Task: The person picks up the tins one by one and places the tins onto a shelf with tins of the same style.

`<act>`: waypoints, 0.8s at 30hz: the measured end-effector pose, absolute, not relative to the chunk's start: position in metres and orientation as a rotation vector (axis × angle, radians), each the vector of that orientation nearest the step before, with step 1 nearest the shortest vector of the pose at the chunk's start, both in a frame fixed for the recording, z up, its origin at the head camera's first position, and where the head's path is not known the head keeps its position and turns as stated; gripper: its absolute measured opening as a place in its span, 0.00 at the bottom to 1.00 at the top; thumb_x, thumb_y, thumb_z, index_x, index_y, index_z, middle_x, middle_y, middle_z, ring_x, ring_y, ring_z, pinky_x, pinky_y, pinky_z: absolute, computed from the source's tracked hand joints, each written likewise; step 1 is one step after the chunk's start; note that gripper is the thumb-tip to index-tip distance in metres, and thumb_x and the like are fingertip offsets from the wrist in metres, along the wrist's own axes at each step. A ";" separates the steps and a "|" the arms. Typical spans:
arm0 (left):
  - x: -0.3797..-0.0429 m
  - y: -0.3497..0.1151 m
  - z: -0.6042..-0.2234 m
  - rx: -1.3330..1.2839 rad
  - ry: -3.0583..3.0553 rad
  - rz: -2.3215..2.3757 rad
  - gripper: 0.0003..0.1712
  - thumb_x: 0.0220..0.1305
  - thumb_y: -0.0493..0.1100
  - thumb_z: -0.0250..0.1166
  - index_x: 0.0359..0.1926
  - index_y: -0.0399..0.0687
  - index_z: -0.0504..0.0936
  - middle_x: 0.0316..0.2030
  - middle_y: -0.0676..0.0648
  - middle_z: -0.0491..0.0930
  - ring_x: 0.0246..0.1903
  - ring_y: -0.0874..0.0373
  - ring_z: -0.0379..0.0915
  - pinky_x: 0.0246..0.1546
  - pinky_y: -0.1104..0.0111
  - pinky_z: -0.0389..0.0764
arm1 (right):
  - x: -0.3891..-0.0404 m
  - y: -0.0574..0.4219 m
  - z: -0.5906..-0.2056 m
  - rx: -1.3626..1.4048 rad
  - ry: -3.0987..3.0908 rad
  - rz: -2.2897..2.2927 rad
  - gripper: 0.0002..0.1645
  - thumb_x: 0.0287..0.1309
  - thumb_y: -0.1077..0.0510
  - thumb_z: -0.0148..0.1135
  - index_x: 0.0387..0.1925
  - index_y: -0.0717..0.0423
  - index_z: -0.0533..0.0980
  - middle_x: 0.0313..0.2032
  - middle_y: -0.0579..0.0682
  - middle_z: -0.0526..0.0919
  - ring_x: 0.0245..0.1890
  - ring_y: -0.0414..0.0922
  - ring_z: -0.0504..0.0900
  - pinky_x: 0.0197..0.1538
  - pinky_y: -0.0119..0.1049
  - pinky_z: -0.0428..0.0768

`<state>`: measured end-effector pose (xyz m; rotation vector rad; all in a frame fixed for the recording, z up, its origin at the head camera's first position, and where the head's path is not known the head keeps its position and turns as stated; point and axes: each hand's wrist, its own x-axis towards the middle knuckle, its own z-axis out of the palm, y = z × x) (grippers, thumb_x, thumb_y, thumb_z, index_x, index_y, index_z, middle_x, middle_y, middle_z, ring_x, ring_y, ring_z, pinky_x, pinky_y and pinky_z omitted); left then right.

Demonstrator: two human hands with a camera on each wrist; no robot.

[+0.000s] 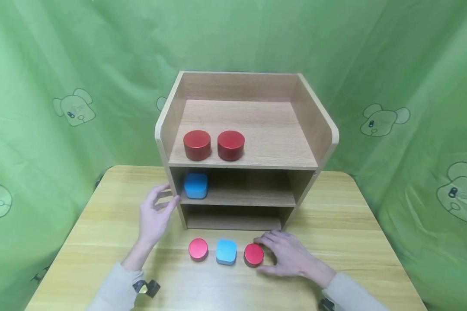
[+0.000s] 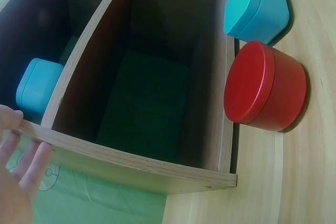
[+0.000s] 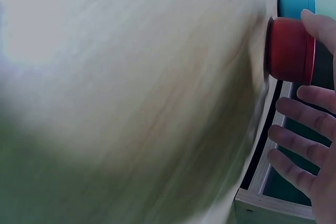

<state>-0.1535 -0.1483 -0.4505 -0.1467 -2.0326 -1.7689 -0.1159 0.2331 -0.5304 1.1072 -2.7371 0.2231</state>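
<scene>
My left hand (image 1: 154, 216) is at the left side of a small wooden shelf (image 1: 241, 165), thumb at the front edge and fingers along the outer face, pinching the side panel. In the left wrist view, the panel lies between thumb and fingers (image 2: 35, 169). My right hand (image 1: 288, 255) reaches around a round red tin (image 1: 254, 255) on the table, thumb near side and spread fingers beyond it. The right wrist view shows the thumb overlapping this tin (image 3: 287, 51), the fingers apart from it. Left of it stand a blue square tin (image 1: 226, 252) and another red tin (image 1: 198, 249).
Two larger red tins (image 1: 196, 145) stand on the shelf's top board at the left. Another blue square tin (image 1: 196, 185) sits in the middle compartment, against its left side. The wooden table (image 1: 334, 207) carries everything, with a green curtain (image 1: 241, 34) behind.
</scene>
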 end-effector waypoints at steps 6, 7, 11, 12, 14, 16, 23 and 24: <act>-0.154 -0.147 -0.451 -0.161 -2.003 -1.777 0.25 0.61 0.23 0.70 0.60 0.29 0.79 0.50 0.72 0.81 0.48 0.75 0.81 0.47 0.79 0.89 | -0.119 0.228 -0.531 1.142 -2.736 0.200 0.39 0.48 0.25 0.75 0.54 0.43 0.83 0.45 0.38 0.88 0.47 0.40 0.87 0.53 0.43 0.91; -0.154 -0.147 -0.451 -0.159 -2.002 -1.779 0.25 0.61 0.23 0.70 0.60 0.29 0.80 0.50 0.72 0.81 0.48 0.75 0.81 0.47 0.79 0.89 | -0.120 0.227 -0.531 1.146 -2.737 0.202 0.38 0.48 0.25 0.75 0.54 0.43 0.83 0.45 0.38 0.88 0.46 0.40 0.87 0.52 0.42 0.91; -0.153 -0.147 -0.451 -0.148 -2.008 -1.776 0.25 0.61 0.23 0.70 0.60 0.30 0.80 0.49 0.72 0.82 0.48 0.74 0.81 0.47 0.79 0.90 | -0.121 0.224 -0.533 1.154 -2.728 0.211 0.36 0.48 0.26 0.75 0.50 0.44 0.83 0.43 0.37 0.88 0.44 0.38 0.86 0.50 0.38 0.90; -0.153 -0.147 -0.451 -0.145 -2.011 -1.773 0.25 0.61 0.23 0.70 0.60 0.30 0.80 0.49 0.72 0.82 0.48 0.74 0.81 0.47 0.79 0.90 | -0.121 0.223 -0.534 1.153 -2.729 0.215 0.36 0.48 0.26 0.75 0.50 0.43 0.83 0.43 0.37 0.88 0.44 0.38 0.86 0.50 0.38 0.90; -0.153 -0.147 -0.452 -0.141 -2.017 -1.765 0.25 0.61 0.23 0.70 0.59 0.31 0.80 0.49 0.72 0.82 0.48 0.74 0.81 0.47 0.79 0.90 | -0.121 0.223 -0.534 1.156 -2.725 0.223 0.35 0.48 0.26 0.75 0.49 0.43 0.83 0.42 0.36 0.88 0.43 0.37 0.86 0.50 0.39 0.90; -0.153 -0.147 -0.452 -0.136 -2.022 -1.757 0.25 0.60 0.23 0.70 0.59 0.31 0.81 0.49 0.72 0.82 0.48 0.75 0.81 0.47 0.79 0.90 | -0.120 0.224 -0.535 1.158 -2.727 0.236 0.35 0.48 0.26 0.75 0.48 0.42 0.83 0.42 0.36 0.88 0.43 0.37 0.85 0.50 0.39 0.90; -0.153 -0.147 -0.451 -0.146 -2.015 -1.753 0.25 0.61 0.23 0.70 0.60 0.30 0.80 0.49 0.72 0.81 0.48 0.75 0.81 0.47 0.79 0.90 | -0.117 0.226 -0.534 1.159 -2.713 0.229 0.34 0.48 0.25 0.75 0.48 0.42 0.83 0.42 0.37 0.88 0.44 0.38 0.86 0.54 0.43 0.91; -0.153 -0.147 -0.451 -0.145 -2.016 -1.752 0.25 0.61 0.23 0.70 0.60 0.30 0.80 0.49 0.72 0.81 0.48 0.75 0.81 0.47 0.79 0.89 | -0.117 0.227 -0.533 1.159 -2.709 0.224 0.34 0.49 0.25 0.75 0.48 0.42 0.83 0.42 0.37 0.88 0.44 0.38 0.86 0.56 0.44 0.91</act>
